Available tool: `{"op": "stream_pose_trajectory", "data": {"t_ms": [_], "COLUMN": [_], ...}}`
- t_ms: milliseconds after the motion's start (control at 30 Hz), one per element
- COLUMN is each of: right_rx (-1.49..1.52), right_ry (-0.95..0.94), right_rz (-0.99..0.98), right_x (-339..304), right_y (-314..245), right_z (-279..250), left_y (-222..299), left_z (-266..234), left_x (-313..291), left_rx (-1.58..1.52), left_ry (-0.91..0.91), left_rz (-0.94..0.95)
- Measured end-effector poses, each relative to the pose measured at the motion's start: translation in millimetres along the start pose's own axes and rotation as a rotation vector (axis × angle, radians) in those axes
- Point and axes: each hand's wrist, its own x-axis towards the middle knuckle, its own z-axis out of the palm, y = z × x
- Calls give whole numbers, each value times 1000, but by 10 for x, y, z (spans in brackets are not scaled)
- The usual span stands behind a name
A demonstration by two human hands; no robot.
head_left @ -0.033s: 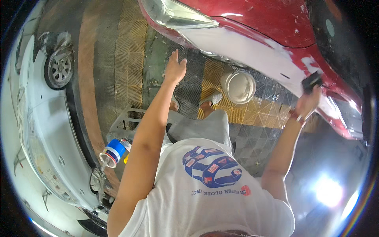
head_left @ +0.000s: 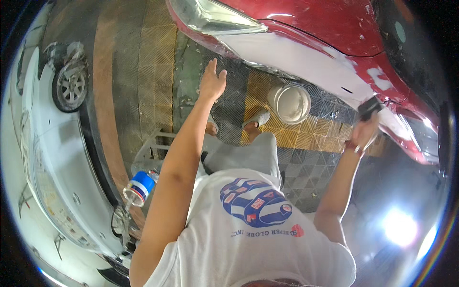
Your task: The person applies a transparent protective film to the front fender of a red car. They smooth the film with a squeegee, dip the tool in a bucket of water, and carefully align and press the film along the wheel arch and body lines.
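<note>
A red car's bumper (head_left: 306, 57), with a broad band of whitish, primer-like coating, crosses the upper right. My right hand (head_left: 366, 131) grips a dark block (head_left: 369, 108), which looks like a sanding block. The block is at the lower edge of the whitish band; whether it touches the surface is hard to tell. Out in front of me my left hand (head_left: 213, 83) holds nothing, its fingers stretched and thumb apart, over the floor below the headlight (head_left: 217, 19). Between my hands, a white bucket (head_left: 289, 104) with pale, cloudy contents stands on the floor.
To the left is a pale car (head_left: 62, 158) with its wheel (head_left: 71, 87) exposed. By my left elbow, a blue-and-clear container (head_left: 139, 185) is near a grey plastic seat (head_left: 152, 146). Yellow and black tiles (head_left: 311, 136) cover the floor. A bright lamp (head_left: 400, 228) glows at lower right.
My right hand has shifted slightly left and down with the block, uncovering a whitish patch on the red paint. My left hand stays in nearly the same place.
</note>
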Motion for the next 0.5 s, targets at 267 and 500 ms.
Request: {"op": "stream_pose_trajectory", "data": {"t_ms": [267, 500], "right_rx": [-512, -1371], "right_ry": [54, -392], "right_rz": [423, -46], "right_x": [-1359, -653], "right_y": [2417, 4952], "right_z": [-916, -1376], "left_y": [-370, -978], "left_z": [-207, 169], "left_x": [1212, 2373], "left_rx": [199, 150], "left_ry": [593, 825], "left_rz": [594, 1039]}}
